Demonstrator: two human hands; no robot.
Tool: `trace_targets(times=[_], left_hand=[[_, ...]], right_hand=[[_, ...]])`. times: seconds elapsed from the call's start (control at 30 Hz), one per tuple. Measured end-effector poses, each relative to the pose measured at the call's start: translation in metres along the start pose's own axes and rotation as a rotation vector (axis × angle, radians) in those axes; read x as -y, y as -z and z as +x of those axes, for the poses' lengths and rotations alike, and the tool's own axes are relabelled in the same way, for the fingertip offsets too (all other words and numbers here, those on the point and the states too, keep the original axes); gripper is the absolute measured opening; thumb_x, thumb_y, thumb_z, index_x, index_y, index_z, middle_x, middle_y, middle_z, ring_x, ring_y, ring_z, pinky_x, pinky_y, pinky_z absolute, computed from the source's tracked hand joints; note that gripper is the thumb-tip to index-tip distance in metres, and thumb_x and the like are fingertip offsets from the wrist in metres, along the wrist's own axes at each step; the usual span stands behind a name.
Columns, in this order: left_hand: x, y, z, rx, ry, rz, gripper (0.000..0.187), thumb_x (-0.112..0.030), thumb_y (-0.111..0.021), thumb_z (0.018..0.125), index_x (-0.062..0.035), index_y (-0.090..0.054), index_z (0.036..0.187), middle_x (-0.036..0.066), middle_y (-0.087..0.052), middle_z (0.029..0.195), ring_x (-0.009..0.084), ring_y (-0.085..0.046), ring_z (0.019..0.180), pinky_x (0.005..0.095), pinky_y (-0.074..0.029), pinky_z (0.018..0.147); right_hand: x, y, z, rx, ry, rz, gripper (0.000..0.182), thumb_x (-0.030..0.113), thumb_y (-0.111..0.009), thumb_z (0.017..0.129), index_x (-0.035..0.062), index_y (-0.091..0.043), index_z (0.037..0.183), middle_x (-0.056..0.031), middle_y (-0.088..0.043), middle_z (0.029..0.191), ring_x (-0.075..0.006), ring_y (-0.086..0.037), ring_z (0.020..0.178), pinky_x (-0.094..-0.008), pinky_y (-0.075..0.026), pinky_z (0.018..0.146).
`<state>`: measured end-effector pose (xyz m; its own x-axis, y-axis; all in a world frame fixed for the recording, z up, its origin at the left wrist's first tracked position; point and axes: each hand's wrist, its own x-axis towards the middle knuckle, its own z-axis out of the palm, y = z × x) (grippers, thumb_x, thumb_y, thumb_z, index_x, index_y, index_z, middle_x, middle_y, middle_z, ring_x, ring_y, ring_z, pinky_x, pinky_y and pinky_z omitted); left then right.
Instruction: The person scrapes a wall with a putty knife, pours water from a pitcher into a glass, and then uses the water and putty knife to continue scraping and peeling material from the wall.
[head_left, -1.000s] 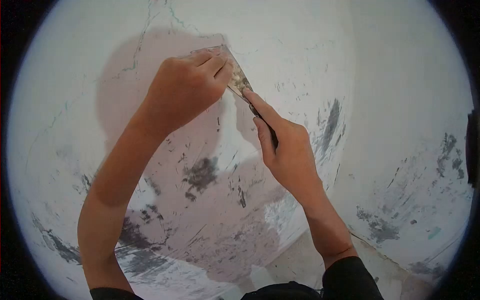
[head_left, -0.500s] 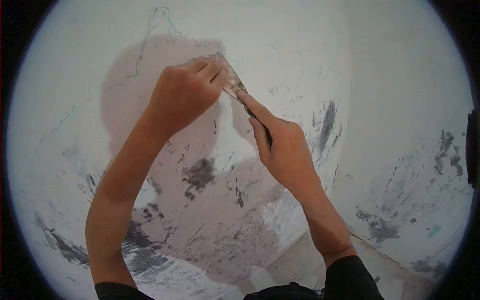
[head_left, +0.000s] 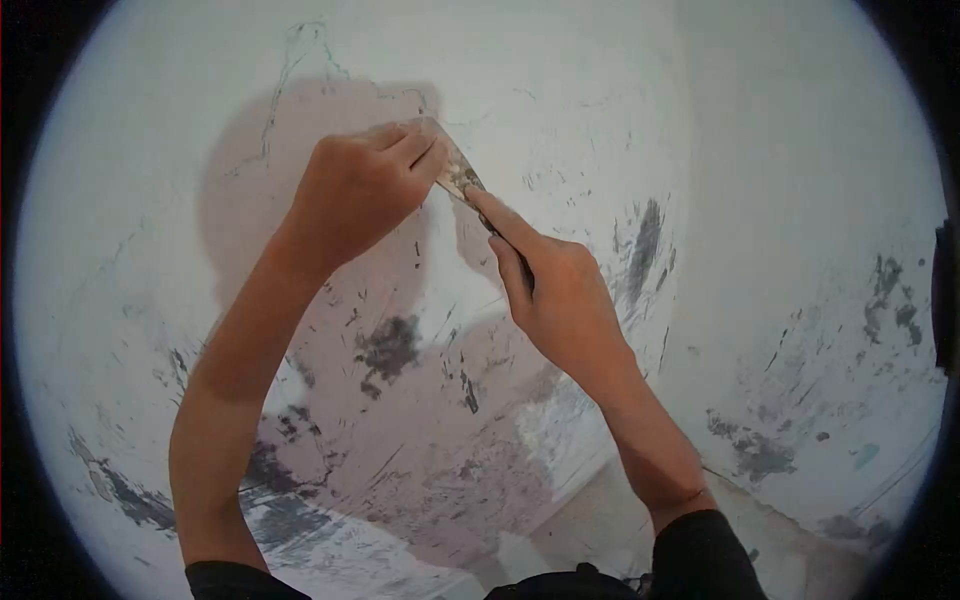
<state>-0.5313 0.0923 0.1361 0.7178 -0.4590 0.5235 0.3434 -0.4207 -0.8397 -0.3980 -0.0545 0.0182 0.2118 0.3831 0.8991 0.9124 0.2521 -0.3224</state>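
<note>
A putty knife (head_left: pixel 458 172) with a smeared metal blade lies at a slant against the white wall (head_left: pixel 560 60). My right hand (head_left: pixel 565 300) is wrapped round its dark handle, the forefinger stretched along towards the blade. With fingers curled and pressed together, my left hand (head_left: pixel 365 185) grips the upper end of the blade, hiding part of its edge. Just above the blade runs a thin, jagged crack line (head_left: pixel 385 93) with greenish traces. What lies under the left fingertips cannot be made out.
Dark grey scuffs and patches (head_left: pixel 390 345) mark the wall below my hands. A second wall (head_left: pixel 800 150) meets it at a corner on the right, also stained low down. Part of the floor (head_left: pixel 590 520) shows at the bottom. My shadow covers the wall around the left hand.
The whole view has shifted slightly left and down. Both hands and the putty knife keep nearly the same place on the wall, with the same grip.
</note>
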Motion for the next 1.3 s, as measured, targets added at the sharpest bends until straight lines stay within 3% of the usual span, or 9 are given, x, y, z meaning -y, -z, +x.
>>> trace_targets(times=[0.3,0.4,0.5,0.6,0.7,0.9,0.97,1.23,1.3], left_hand=[[0.010,-0.003,0.000,-0.109,-0.021,0.082,0.024,-0.007,-0.071,0.083,-0.0094,-0.074,0.106,0.006,-0.075,0.110,0.0209,-0.073,0.104,0.0318,-0.063,0.076],[0.015,0.005,0.008,0.003,-0.034,0.028,0.024,-0.008,-0.070,0.083,-0.0091,-0.073,0.107,0.007,-0.075,0.109,0.0211,-0.073,0.103,0.0308,-0.063,0.075],[0.011,-0.002,0.000,-0.064,-0.063,0.046,0.024,-0.008,-0.071,0.083,-0.0093,-0.073,0.107,0.006,-0.075,0.108,0.0212,-0.073,0.102,0.0303,-0.063,0.074],[0.012,-0.003,0.004,-0.027,-0.010,0.089,0.025,-0.009,-0.071,0.082,-0.0098,-0.073,0.107,0.005,-0.074,0.110,0.0204,-0.073,0.101,0.0307,-0.063,0.075],[0.010,-0.005,0.000,-0.058,-0.030,0.087,0.024,-0.009,-0.071,0.082,-0.0096,-0.073,0.106,0.005,-0.074,0.113,0.0209,-0.073,0.101,0.0314,-0.063,0.075],[0.018,-0.003,0.016,-0.056,0.096,0.050,0.022,-0.008,-0.070,0.081,-0.0091,-0.073,0.103,0.006,-0.074,0.112,0.0206,-0.074,0.097,0.0321,-0.062,0.073],[0.006,0.004,0.011,0.076,0.079,0.081,0.022,-0.008,-0.070,0.082,-0.0088,-0.073,0.103,0.006,-0.074,0.111,0.0208,-0.074,0.098,0.0314,-0.062,0.070],[-0.005,0.002,0.005,0.007,0.046,0.053,0.020,-0.007,-0.069,0.081,-0.0084,-0.073,0.102,0.007,-0.074,0.109,0.0221,-0.074,0.100,0.0310,-0.062,0.071],[-0.003,-0.004,0.003,-0.077,0.040,0.026,0.020,-0.007,-0.069,0.082,-0.0079,-0.073,0.101,0.007,-0.074,0.109,0.0239,-0.073,0.102,0.0313,-0.062,0.075]], right_hand=[[-0.005,-0.020,0.009,-0.011,0.012,0.046,0.049,0.004,-0.057,0.098,0.0177,-0.055,0.145,-0.0171,-0.057,0.064,-0.0268,-0.050,0.049,-0.0372,-0.044,0.054],[-0.002,-0.019,0.014,-0.122,0.038,0.099,0.049,0.005,-0.056,0.098,0.0188,-0.055,0.145,-0.0168,-0.056,0.063,-0.0256,-0.050,0.049,-0.0367,-0.043,0.053],[0.003,-0.005,0.012,0.042,-0.005,0.069,0.047,0.007,-0.056,0.100,0.0186,-0.054,0.145,-0.0168,-0.054,0.062,-0.0251,-0.048,0.049,-0.0371,-0.041,0.052],[-0.001,-0.014,0.018,0.024,-0.028,0.006,0.049,0.013,-0.054,0.100,0.0169,-0.047,0.149,-0.0176,-0.064,0.069,-0.0341,-0.064,0.059,-0.0445,-0.050,0.055],[0.000,-0.005,0.008,-0.013,0.048,0.057,0.048,0.006,-0.055,0.099,0.0183,-0.054,0.146,-0.0175,-0.056,0.062,-0.0287,-0.049,0.049,-0.0393,-0.043,0.053],[0.006,-0.012,0.031,-0.129,0.038,0.053,0.047,0.005,-0.055,0.099,0.0159,-0.055,0.145,-0.0206,-0.061,0.068,-0.0303,-0.050,0.050,-0.0379,-0.043,0.054],[0.008,0.009,0.020,0.070,-0.039,0.043,0.045,0.013,-0.054,0.100,0.0174,-0.053,0.145,-0.0182,-0.063,0.066,-0.0387,-0.062,0.059,-0.0467,-0.049,0.056],[-0.002,-0.001,0.003,0.026,0.006,0.023,0.050,0.011,-0.056,0.099,0.0190,-0.049,0.148,-0.0176,-0.059,0.061,-0.0339,-0.061,0.055,-0.0441,-0.048,0.053],[-0.002,-0.009,0.006,0.003,-0.007,0.067,0.050,0.005,-0.057,0.099,0.0176,-0.052,0.147,-0.0178,-0.054,0.064,-0.0255,-0.047,0.050,-0.0338,-0.042,0.053]])
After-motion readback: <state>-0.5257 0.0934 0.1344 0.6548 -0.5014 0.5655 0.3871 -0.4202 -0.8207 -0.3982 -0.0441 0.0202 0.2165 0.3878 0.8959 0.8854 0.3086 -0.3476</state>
